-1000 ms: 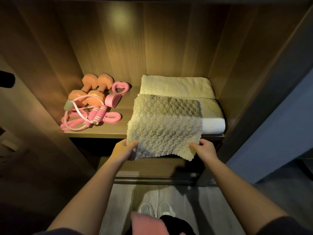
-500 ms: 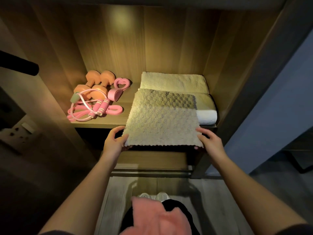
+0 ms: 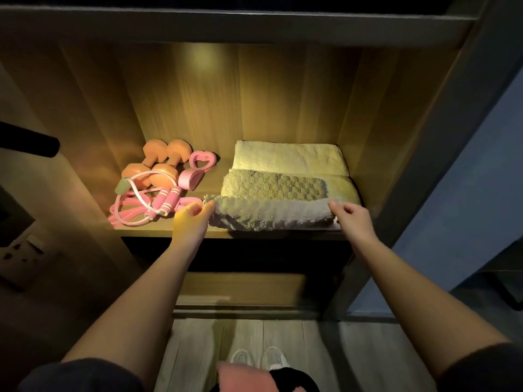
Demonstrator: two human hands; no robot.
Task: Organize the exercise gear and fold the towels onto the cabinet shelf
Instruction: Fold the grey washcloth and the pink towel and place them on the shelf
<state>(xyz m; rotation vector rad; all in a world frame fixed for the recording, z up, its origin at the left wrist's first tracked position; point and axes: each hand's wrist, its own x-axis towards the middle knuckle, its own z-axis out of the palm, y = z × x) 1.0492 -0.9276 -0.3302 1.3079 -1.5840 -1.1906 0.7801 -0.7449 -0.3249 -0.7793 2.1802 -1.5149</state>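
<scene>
A grey waffle-textured towel (image 3: 271, 202) lies on the cabinet shelf (image 3: 169, 232), its near half doubled back over the far half. My left hand (image 3: 195, 215) pinches the towel's left corner. My right hand (image 3: 351, 215) pinches the right corner of the fold. Under and behind it lie two folded cream towels (image 3: 288, 158). At the shelf's left sit two orange dumbbells (image 3: 158, 162), a pink jump rope (image 3: 147, 206) and a pink heart-shaped grip ring (image 3: 198, 171).
The wooden back and side walls (image 3: 93, 137) close in the shelf. A dark upright post (image 3: 441, 154) frames the right side. A black bar (image 3: 31, 141) sticks in from the left. Below are a lower shelf (image 3: 243, 290), the plank floor and my white shoes (image 3: 257, 359).
The grey towel's near edge, hanging over the shelf front before, has been lifted and folded back over itself. Both hands moved up and forward to shelf level.
</scene>
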